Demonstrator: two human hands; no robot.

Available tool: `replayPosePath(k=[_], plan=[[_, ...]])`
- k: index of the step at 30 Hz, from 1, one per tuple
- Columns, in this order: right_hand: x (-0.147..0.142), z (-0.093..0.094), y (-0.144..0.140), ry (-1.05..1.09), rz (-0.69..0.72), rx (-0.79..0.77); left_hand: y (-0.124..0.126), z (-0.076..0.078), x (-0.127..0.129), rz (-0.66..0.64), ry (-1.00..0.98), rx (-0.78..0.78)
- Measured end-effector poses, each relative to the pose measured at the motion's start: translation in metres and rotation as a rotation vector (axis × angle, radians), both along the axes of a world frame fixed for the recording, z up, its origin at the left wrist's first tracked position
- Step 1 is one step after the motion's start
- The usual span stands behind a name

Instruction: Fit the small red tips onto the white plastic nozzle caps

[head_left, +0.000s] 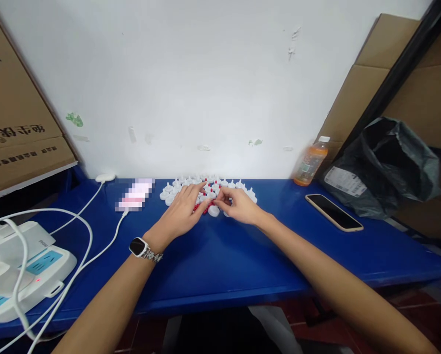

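Centrally, both hands are pinching among small white round caps (213, 211) with red pieces: left hand (181, 212) at nine o'clock, right hand (239, 205) at three; held pieces indiscernible.

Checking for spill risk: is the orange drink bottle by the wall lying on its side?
No, the orange drink bottle stands upright with its white cap on top.

Blue counter (213, 260): white caps (209, 189) under the fingers, phone (333, 212) right of them, power strip (17, 275) far left.

A scuffed white wall (205, 83) rises behind the blue table (220, 260) — cardboard boxes (17, 108) lean at both sides, a black bag (390, 167) slumped right, reddish floor (420, 305) below.
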State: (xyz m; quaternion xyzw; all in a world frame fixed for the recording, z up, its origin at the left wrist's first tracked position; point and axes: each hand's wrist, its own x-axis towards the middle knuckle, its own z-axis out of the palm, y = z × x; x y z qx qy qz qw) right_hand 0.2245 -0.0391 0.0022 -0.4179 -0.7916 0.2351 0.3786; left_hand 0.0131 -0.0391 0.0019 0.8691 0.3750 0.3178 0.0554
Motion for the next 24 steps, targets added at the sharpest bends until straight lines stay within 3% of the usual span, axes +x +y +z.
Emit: replayPosePath(k=[5,10,14,19,24], plan=[[0.017,0.001,-0.003,-0.400,-0.060,0.166,0.000,0.001,0.001,-0.004,0.009,0.013],[0.030,0.004,0.011,-0.422,-0.195,0.198,0.001,0.000,0.004,0.006,0.051,-0.004],[0.034,0.006,0.043,-0.368,-0.340,0.185,0.003,-0.001,0.004,0.020,0.075,-0.002],[0.030,0.008,0.097,-0.564,-0.510,0.132,0.003,-0.004,0.007,0.006,0.079,0.028],[0.024,0.004,0.123,-0.609,-0.510,0.058,0.003,-0.006,0.008,-0.002,0.091,0.048]])
